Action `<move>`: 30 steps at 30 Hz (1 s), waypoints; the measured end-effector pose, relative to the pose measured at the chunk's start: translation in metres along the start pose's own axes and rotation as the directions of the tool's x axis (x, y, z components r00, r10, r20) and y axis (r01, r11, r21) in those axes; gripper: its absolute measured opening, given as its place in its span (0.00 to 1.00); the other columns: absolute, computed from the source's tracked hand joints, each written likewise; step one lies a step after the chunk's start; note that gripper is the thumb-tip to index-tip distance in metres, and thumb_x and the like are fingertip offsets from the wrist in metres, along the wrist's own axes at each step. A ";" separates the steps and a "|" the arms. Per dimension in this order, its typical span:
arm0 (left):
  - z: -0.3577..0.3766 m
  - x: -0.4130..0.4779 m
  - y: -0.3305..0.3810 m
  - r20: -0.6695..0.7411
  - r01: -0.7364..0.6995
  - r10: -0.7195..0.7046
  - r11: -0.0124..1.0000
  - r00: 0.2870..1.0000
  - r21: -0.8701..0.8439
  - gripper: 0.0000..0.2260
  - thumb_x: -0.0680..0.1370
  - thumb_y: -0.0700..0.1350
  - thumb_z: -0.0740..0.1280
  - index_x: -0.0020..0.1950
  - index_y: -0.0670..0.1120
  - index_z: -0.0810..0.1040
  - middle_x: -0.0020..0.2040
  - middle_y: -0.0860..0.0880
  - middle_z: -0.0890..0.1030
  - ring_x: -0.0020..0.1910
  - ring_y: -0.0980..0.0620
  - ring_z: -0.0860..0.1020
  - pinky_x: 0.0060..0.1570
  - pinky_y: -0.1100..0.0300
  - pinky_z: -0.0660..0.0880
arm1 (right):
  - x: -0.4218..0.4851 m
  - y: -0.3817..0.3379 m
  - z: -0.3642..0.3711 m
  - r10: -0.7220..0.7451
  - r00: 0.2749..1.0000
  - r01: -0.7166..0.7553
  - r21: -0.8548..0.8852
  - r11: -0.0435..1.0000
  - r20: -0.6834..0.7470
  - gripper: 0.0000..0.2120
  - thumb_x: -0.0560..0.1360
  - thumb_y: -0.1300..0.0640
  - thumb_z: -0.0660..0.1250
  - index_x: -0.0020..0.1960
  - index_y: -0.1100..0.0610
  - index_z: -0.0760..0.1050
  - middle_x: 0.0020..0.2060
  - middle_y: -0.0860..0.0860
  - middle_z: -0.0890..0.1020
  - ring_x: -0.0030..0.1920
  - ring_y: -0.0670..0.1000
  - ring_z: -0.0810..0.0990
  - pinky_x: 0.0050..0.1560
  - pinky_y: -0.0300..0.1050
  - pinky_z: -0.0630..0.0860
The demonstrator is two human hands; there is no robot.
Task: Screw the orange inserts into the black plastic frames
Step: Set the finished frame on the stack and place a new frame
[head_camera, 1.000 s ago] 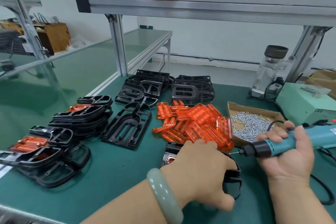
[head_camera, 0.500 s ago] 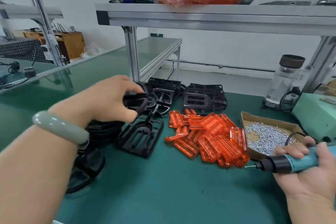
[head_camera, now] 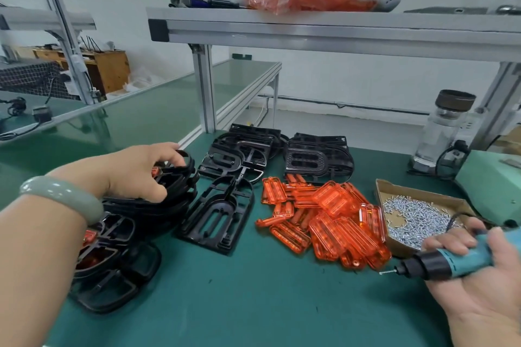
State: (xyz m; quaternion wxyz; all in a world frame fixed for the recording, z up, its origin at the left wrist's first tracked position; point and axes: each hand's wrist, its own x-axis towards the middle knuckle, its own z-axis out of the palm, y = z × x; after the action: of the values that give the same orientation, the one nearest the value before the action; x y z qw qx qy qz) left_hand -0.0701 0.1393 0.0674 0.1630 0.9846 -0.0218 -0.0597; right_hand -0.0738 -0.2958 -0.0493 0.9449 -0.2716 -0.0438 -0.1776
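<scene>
Since half a second ago, the left hand (head_camera: 138, 175) has been lowered from above the frames onto the stack of finished frames (head_camera: 169, 194) at the left of the green table (head_camera: 253, 304), and the black frame (head_camera: 180, 166) carried there is now laid on top of that stack. That frame is gripped at its rim by the fingers and thumb, and a bit of orange is seen under the hand. A pale green bangle (head_camera: 63, 196) is worn on the left wrist. More finished frames (head_camera: 112, 262) with orange showing are piled below the forearm. Just right of the stack, a single empty frame (head_camera: 218, 214) is laid flat on the table, and further empty frames (head_camera: 282, 155) are heaped behind it near the post. To the right of these, the heap of orange inserts (head_camera: 327, 217) is spread on the table, touching the cardboard tray (head_camera: 380, 191) of small silver screws (head_camera: 414, 217). At the far right, a teal electric screwdriver (head_camera: 451, 259) is clenched in the right hand (head_camera: 485, 284), with its bit pointed left and held above the table, near the inserts but apart from them.
</scene>
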 end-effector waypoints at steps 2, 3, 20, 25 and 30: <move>0.003 0.000 -0.002 -0.010 -0.004 0.004 0.999 1.000 -0.037 0.26 0.67 0.37 0.71 0.57 0.61 0.70 0.74 0.58 0.59 0.66 0.52 0.69 0.66 0.58 0.63 | -0.001 0.000 0.000 0.001 1.000 -0.001 -0.002 1.000 0.004 0.20 0.55 0.43 0.77 0.41 0.47 0.75 0.28 0.40 0.70 0.26 0.38 0.69 0.34 0.32 0.74; 0.003 -0.001 -0.002 -0.014 -0.006 0.005 0.999 1.000 -0.049 0.26 0.68 0.37 0.70 0.58 0.62 0.71 0.74 0.58 0.60 0.67 0.52 0.69 0.66 0.59 0.63 | -0.001 0.001 0.000 0.000 1.000 0.000 -0.005 1.000 0.007 0.19 0.55 0.43 0.77 0.41 0.47 0.75 0.28 0.40 0.70 0.26 0.38 0.69 0.34 0.32 0.74; 0.026 -0.011 -0.016 -0.180 0.019 -0.039 0.993 0.983 -0.113 0.37 0.68 0.54 0.75 0.74 0.57 0.62 0.70 0.57 0.69 0.66 0.56 0.69 0.63 0.64 0.62 | -0.002 0.007 0.002 0.011 1.000 -0.012 -0.020 1.000 -0.005 0.17 0.55 0.42 0.77 0.39 0.46 0.76 0.28 0.40 0.70 0.26 0.38 0.69 0.34 0.31 0.73; 0.031 -0.012 -0.015 -0.280 0.062 -0.097 0.989 0.955 -0.131 0.36 0.69 0.56 0.74 0.73 0.58 0.63 0.69 0.54 0.71 0.67 0.52 0.70 0.62 0.60 0.64 | -0.001 0.005 0.001 0.016 1.000 -0.016 -0.019 1.000 -0.014 0.17 0.55 0.43 0.77 0.39 0.47 0.77 0.28 0.41 0.70 0.26 0.38 0.69 0.34 0.32 0.73; 0.035 -0.015 -0.010 -0.320 0.100 -0.133 0.988 0.938 -0.117 0.33 0.71 0.50 0.73 0.73 0.55 0.63 0.67 0.52 0.74 0.62 0.50 0.74 0.56 0.62 0.66 | 0.000 0.004 0.000 0.024 0.999 -0.025 -0.015 1.000 -0.030 0.18 0.55 0.43 0.77 0.40 0.47 0.76 0.28 0.41 0.70 0.26 0.39 0.69 0.35 0.32 0.73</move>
State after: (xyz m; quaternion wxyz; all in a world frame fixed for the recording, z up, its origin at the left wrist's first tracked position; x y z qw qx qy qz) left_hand -0.0894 0.1384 0.0326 0.2092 0.9710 0.0672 0.0939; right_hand -0.0726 -0.2931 -0.0515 0.9453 -0.2770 -0.0251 -0.1704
